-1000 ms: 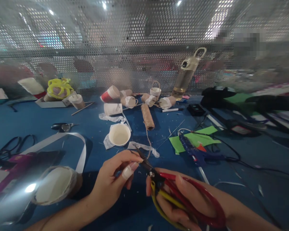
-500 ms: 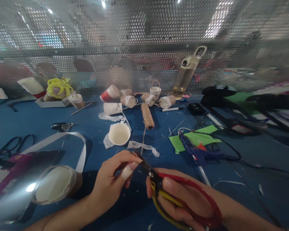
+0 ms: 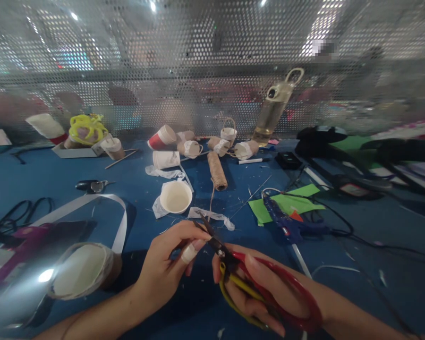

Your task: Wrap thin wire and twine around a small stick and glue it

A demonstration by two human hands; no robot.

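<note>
My right hand (image 3: pixel 258 288) is wrapped round scissors (image 3: pixel 221 252) with red and yellow handles. Their dark blades point up and left, slightly apart, right at the fingertips of my left hand (image 3: pixel 175 252). Thumb and forefinger of that hand are pinched together, with a white wrap on the thumb; what lies between them is hidden. Beyond the blades, a strand of twine (image 3: pixel 211 200) runs down from a brown twine spool (image 3: pixel 217 171). A strip of crumpled white lace (image 3: pixel 214 216) and a white paper cup (image 3: pixel 176 197) lie just past my hands.
A blue glue gun (image 3: pixel 283 222) rests on green paper (image 3: pixel 308 198) at right. At left are a twine-rimmed cup (image 3: pixel 83 271), white ribbon (image 3: pixel 121 222) and a purple object (image 3: pixel 19 250). Small wrapped cups (image 3: pixel 244 150) and a water bottle (image 3: pixel 272 113) line the back, before a perforated metal screen (image 3: pixel 198 56).
The scissors have shifted slightly left and their blades stand a bit farther apart. My left hand stays pinched, moving only very slightly right.
</note>
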